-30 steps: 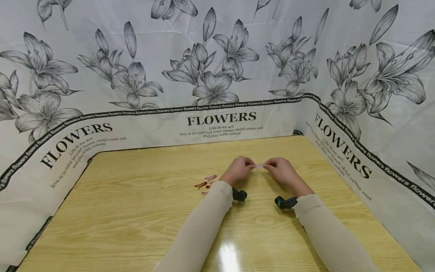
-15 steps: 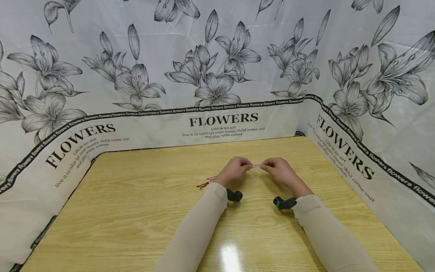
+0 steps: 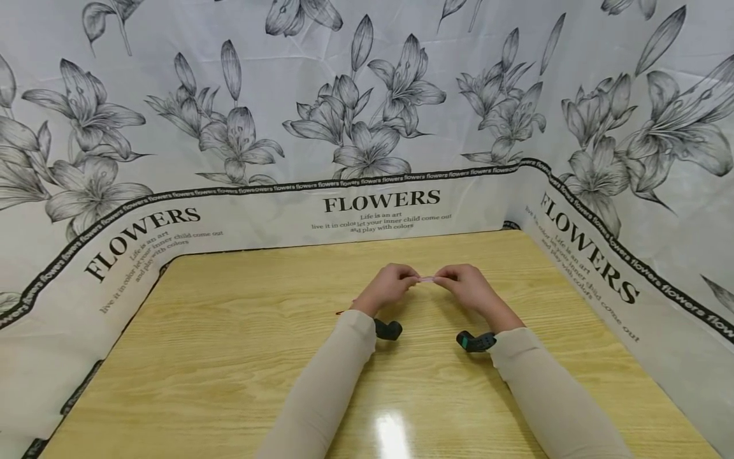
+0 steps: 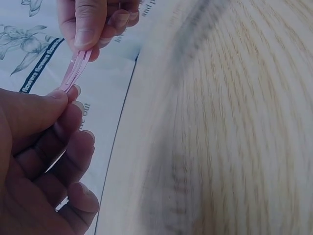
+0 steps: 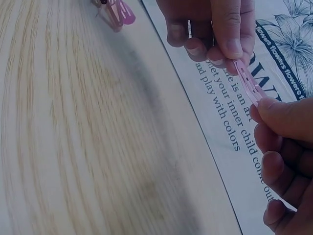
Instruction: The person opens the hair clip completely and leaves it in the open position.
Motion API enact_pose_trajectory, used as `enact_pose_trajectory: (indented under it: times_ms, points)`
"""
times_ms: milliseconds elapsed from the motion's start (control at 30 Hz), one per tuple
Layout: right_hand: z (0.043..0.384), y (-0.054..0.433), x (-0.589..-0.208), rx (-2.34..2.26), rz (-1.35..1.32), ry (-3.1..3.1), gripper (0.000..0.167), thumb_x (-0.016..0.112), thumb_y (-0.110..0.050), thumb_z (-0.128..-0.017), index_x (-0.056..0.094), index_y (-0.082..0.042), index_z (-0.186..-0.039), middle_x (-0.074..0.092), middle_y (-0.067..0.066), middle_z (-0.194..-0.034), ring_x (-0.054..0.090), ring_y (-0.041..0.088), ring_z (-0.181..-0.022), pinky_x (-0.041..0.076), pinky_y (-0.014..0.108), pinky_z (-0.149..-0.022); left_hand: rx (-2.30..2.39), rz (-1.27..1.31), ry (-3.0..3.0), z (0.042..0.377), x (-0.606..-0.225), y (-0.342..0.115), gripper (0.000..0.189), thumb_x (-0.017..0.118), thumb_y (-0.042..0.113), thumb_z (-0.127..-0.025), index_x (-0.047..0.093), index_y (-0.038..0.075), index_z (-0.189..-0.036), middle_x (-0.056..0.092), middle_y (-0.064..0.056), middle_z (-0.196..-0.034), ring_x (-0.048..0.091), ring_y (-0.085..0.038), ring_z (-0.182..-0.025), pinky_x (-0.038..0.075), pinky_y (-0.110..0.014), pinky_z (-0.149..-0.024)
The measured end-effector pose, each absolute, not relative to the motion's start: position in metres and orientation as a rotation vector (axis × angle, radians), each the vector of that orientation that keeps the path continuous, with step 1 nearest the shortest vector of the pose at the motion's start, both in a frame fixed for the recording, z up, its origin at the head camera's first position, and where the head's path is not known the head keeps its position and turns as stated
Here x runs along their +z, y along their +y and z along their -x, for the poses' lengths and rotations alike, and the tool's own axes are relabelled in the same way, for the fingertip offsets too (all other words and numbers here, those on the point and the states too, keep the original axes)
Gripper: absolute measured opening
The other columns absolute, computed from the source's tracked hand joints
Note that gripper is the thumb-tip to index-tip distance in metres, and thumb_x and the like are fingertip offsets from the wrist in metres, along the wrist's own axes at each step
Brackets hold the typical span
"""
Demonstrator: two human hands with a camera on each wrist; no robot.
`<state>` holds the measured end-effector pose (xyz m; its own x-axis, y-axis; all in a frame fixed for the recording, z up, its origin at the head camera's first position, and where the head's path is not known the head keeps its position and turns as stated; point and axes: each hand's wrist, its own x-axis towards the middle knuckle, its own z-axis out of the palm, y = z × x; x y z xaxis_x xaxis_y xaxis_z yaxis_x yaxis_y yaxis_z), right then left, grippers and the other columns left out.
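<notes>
A pale pink snap hair clip (image 5: 249,83) is stretched between both hands, held above the table. My left hand (image 3: 392,285) pinches one end between thumb and fingertips. The other end is pinched by my right hand (image 3: 466,285), thumb on top. In the left wrist view the same hair clip (image 4: 75,69) shows its narrow slotted strips between the two sets of fingertips. The ends under the thumbs are hidden.
Several more hair clips, among them a brighter pink one (image 5: 128,13), lie on the wooden table (image 3: 229,331) by my left wrist, mostly behind it in the head view. A flower-printed cloth (image 3: 275,217) walls the back and sides.
Both hands have shifted slightly left in the head view, drawing closer together with the hair clip between them. My left forearm now covers most of the loose clips.
</notes>
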<state>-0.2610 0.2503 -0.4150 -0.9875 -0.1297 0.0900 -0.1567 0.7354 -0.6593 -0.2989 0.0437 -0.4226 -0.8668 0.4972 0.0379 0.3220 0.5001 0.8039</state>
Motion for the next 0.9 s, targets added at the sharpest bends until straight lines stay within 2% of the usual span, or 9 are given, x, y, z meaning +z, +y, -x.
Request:
enact_pose_trajectory:
  times_ms: [400, 700, 900]
  points:
    - [0.263, 0.235, -0.412, 1.121, -0.300, -2.895, 0.027, 0.056, -0.031, -0.098, 0.071, -0.011, -0.108, 0.068, 0.011, -0.110, 0.059, 0.022, -0.091, 0.047, 0.036, -0.076, 1.276, -0.694, 2.575, 0.296, -0.420, 0.025, 0.029, 0.053, 0.031, -0.100, 0.071, 0.010, -0.111, 0.068, -0.006, -0.106, 0.054, -0.015, -0.078, 0.045, -0.028, -0.069]
    - [0.265, 0.222, -0.411, 1.116, -0.362, -2.883, 0.024, 0.057, -0.029, -0.098, 0.072, -0.012, -0.106, 0.069, 0.009, -0.108, 0.056, 0.021, -0.086, 0.045, 0.034, -0.073, 1.306, -0.655, 2.543, 0.293, -0.420, 0.011, 0.030, 0.052, 0.031, -0.101, 0.070, 0.010, -0.113, 0.067, -0.013, -0.108, 0.049, -0.017, -0.068, 0.044, -0.030, -0.064]
    - [0.268, 0.215, -0.411, 1.107, -0.398, -2.888, 0.023, 0.057, -0.029, -0.098, 0.072, -0.013, -0.105, 0.069, 0.008, -0.107, 0.056, 0.021, -0.085, 0.045, 0.034, -0.073, 1.306, -0.636, 2.562, 0.291, -0.420, 0.003, 0.028, 0.052, 0.030, -0.101, 0.070, 0.012, -0.111, 0.067, -0.008, -0.112, 0.055, -0.015, -0.082, 0.047, -0.030, -0.074]
